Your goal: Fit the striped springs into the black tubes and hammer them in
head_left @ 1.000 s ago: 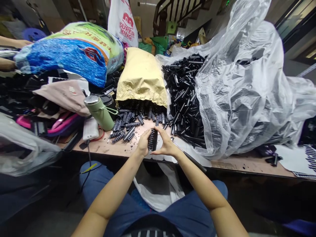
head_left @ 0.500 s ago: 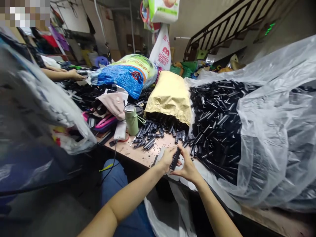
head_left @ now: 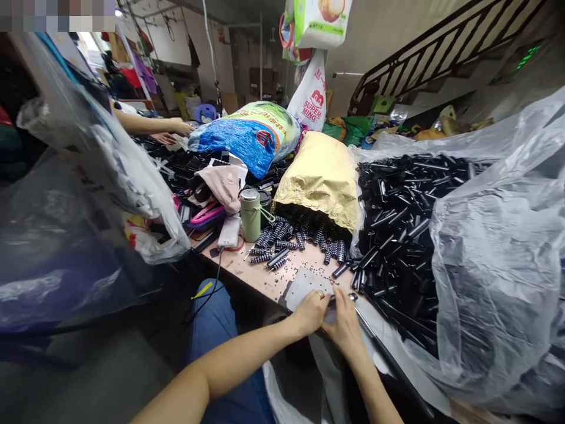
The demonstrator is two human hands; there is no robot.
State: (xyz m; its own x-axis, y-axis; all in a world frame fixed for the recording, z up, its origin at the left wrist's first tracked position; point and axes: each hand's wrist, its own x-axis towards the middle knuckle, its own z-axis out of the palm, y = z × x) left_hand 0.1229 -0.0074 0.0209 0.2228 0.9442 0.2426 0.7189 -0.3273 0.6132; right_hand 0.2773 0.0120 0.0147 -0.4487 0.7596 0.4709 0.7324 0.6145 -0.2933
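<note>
Black ribbed plastic pieces (head_left: 282,235) spill from a crinkled gold paper bag (head_left: 321,176) onto the wooden tabletop (head_left: 260,278), near whose edge the left hand (head_left: 311,311) and right hand (head_left: 345,325) meet, fingers curled (what they pinch is hidden).

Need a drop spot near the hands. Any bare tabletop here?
One small patch of tabletop: between the green bottle, the spilled brush heads and the left hand. Crowded elsewhere: black tubes beyond the right hand, gold sack behind.
</note>
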